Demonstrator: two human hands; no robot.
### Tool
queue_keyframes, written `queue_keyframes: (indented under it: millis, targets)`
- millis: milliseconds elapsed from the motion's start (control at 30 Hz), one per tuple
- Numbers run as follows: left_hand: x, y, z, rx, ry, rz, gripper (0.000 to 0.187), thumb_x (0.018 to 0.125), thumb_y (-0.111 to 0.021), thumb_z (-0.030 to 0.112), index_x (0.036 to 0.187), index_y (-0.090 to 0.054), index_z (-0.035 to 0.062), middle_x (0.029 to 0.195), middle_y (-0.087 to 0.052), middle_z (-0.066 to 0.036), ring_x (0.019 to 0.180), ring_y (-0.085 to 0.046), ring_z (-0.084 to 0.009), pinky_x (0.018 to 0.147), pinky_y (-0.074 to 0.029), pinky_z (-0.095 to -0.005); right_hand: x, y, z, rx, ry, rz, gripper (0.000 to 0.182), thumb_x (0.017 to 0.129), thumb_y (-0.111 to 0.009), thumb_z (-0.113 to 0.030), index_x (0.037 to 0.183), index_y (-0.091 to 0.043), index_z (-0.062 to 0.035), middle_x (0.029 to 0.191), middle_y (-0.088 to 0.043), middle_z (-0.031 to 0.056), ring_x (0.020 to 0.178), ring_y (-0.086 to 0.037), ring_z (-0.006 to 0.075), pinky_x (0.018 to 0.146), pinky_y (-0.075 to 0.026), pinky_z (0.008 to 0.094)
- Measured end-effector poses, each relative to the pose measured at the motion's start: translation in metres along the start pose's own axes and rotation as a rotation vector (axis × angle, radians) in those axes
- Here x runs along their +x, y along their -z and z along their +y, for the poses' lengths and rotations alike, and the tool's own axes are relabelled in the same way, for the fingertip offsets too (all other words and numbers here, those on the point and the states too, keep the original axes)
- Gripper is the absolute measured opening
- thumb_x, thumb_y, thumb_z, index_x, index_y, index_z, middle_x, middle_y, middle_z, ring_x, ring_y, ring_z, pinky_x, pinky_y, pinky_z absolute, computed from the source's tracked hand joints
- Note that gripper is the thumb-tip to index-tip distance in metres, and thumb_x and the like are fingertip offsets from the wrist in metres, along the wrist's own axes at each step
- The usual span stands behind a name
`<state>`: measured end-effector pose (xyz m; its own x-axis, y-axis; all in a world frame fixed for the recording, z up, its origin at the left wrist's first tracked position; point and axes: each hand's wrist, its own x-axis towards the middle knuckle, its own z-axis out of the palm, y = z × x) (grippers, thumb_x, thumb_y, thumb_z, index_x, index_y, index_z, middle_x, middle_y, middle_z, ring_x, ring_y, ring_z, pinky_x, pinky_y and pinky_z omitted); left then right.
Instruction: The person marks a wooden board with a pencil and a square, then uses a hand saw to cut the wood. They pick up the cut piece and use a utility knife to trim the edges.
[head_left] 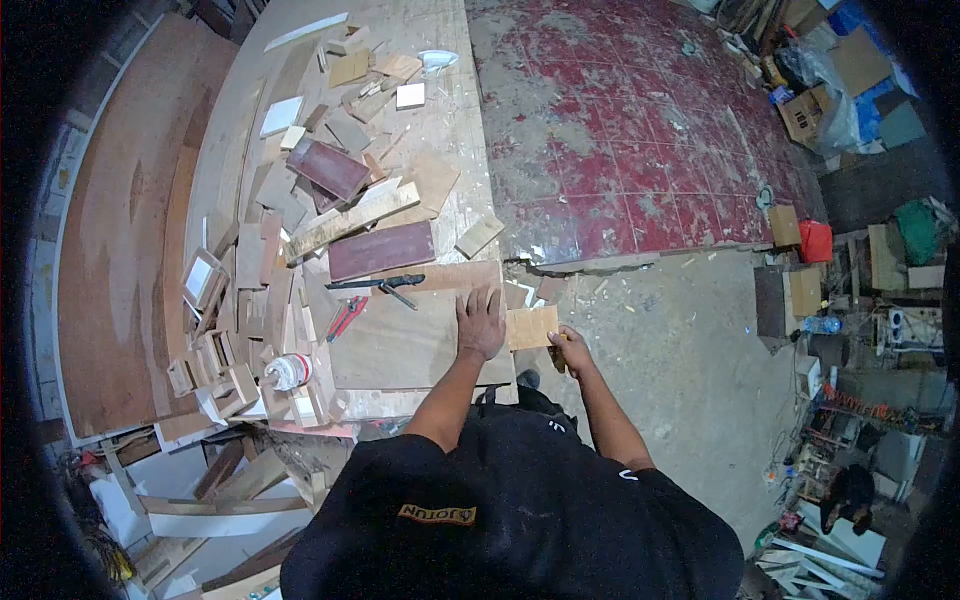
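Observation:
My left hand (481,325) lies flat with fingers spread on a thin plywood sheet (400,340) at the bench's near right edge. Beside it, my right hand (571,352) pinches the outer corner of a small light wood piece (532,328), which juts past the bench edge over the floor. A dark object shows under my right fingers, too small to make out. On the sheet's far side lie a dark long-handled tool (375,282) and a red cutter-like tool (348,315).
Wood offcuts (348,135), reddish-brown boards (380,250) and a white jar (289,372) crowd the bench (455,120). Small wooden frames (235,390) sit at left. Right of the bench are red floor tiles (640,140) and bare concrete (660,350); boxes and clutter line the far right.

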<state>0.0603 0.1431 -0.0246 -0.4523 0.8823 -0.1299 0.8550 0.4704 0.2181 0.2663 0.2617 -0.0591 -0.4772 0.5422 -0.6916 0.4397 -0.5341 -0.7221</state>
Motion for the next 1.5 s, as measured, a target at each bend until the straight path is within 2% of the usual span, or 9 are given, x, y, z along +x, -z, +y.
queue_keyframes:
  millis: [367, 467, 567, 667, 767, 1100, 1200, 1267, 1500]
  targets:
    - [0.016, 0.006, 0.008, -0.066, 0.161, -0.075, 0.066, 0.087, -0.06, 0.03, 0.146, -0.035, 0.0156, 0.148, -0.031, -0.012, 0.145, -0.019, -0.0314, 0.116, -0.005, -0.0625, 0.007, 0.004, 0.01, -0.022, -0.111, -0.015, 0.02, 0.092, -0.068, -0.026, 0.097, -0.062, -0.0073, 0.079, -0.061, 0.0033, 0.067, -0.057, 0.0132, 0.061, -0.047, 0.0295]
    - [0.02, 0.004, 0.013, -0.049, 0.185, -0.067, 0.065, 0.086, -0.06, 0.029, 0.145, -0.036, 0.015, 0.144, -0.034, -0.013, 0.143, -0.022, -0.0312, 0.116, -0.006, -0.062, 0.011, 0.003, 0.017, 0.002, 0.015, 0.024, 0.022, 0.09, -0.071, -0.03, 0.095, -0.062, -0.01, 0.074, -0.06, 0.0019, 0.056, -0.051, 0.0114, 0.049, -0.042, 0.0279]
    - [0.02, -0.001, 0.012, 0.012, 0.172, -0.091, 0.063, 0.087, -0.058, 0.031, 0.144, -0.037, 0.0143, 0.142, -0.036, -0.012, 0.141, -0.024, -0.031, 0.116, -0.006, -0.0621, 0.003, 0.003, 0.007, -0.06, -0.053, -0.002, 0.021, 0.092, -0.068, -0.027, 0.098, -0.061, -0.0077, 0.077, -0.06, 0.0025, 0.065, -0.056, 0.0124, 0.059, -0.047, 0.0288]
    - [0.021, 0.001, 0.01, 0.036, 0.16, -0.105, 0.06, 0.089, -0.057, 0.033, 0.143, -0.039, 0.0142, 0.141, -0.038, -0.012, 0.14, -0.026, -0.0308, 0.116, -0.006, -0.0618, -0.005, 0.003, -0.008, -0.003, -0.134, -0.031, 0.02, 0.092, -0.068, -0.027, 0.094, -0.06, -0.0089, 0.071, -0.057, 0.0015, 0.05, -0.047, 0.0096, 0.04, -0.037, 0.0265]
    - [0.023, 0.0, 0.005, -0.036, 0.165, -0.097, 0.058, 0.089, -0.057, 0.03, 0.143, -0.041, 0.015, 0.139, -0.04, -0.012, 0.139, -0.028, -0.0312, 0.117, -0.006, -0.0597, 0.001, 0.002, 0.004, -0.019, -0.093, 0.0, 0.019, 0.092, -0.067, -0.027, 0.093, -0.059, -0.0095, 0.068, -0.055, 0.0006, 0.045, -0.044, 0.0092, 0.035, -0.033, 0.0265]
    - [0.027, -0.001, 0.009, -0.017, 0.2, -0.104, 0.065, 0.087, -0.059, 0.027, 0.147, -0.037, 0.0165, 0.14, -0.042, -0.014, 0.14, -0.027, -0.0313, 0.117, -0.004, -0.0617, -0.003, 0.001, 0.002, -0.08, -0.079, 0.03, 0.019, 0.091, -0.069, -0.027, 0.096, -0.061, -0.0103, 0.07, -0.056, 0.0002, 0.05, -0.047, 0.0095, 0.036, -0.034, 0.026]
    - [0.027, -0.006, 0.008, 0.071, 0.19, -0.103, 0.065, 0.086, -0.059, 0.027, 0.147, -0.036, 0.0162, 0.145, -0.038, -0.014, 0.143, -0.024, -0.0318, 0.116, -0.002, -0.0642, -0.003, -0.001, 0.001, -0.082, -0.022, 0.038, 0.02, 0.09, -0.069, -0.027, 0.097, -0.062, -0.01, 0.072, -0.057, -0.0002, 0.051, -0.048, 0.0098, 0.038, -0.034, 0.0262]
    - [0.028, -0.005, 0.008, 0.06, 0.196, -0.126, 0.064, 0.086, -0.058, 0.027, 0.146, -0.037, 0.0161, 0.147, -0.036, -0.014, 0.144, -0.022, -0.0319, 0.116, -0.002, -0.0644, -0.008, -0.001, -0.008, -0.089, -0.058, 0.054, 0.024, 0.088, -0.071, -0.027, 0.1, -0.066, -0.0061, 0.074, -0.06, 0.001, 0.061, -0.051, 0.0089, 0.052, -0.042, 0.0265]
    - [0.028, -0.007, 0.007, 0.002, 0.199, -0.089, 0.062, 0.083, -0.059, 0.02, 0.141, -0.041, 0.0154, 0.147, -0.035, -0.012, 0.143, -0.022, -0.0316, 0.115, -0.003, -0.0637, -0.008, 0.008, 0.025, -0.027, 0.064, 0.195, 0.02, 0.086, -0.073, -0.019, 0.1, -0.066, -0.006, 0.09, -0.065, 0.0056, 0.083, -0.059, 0.0127, 0.07, -0.049, 0.0282]
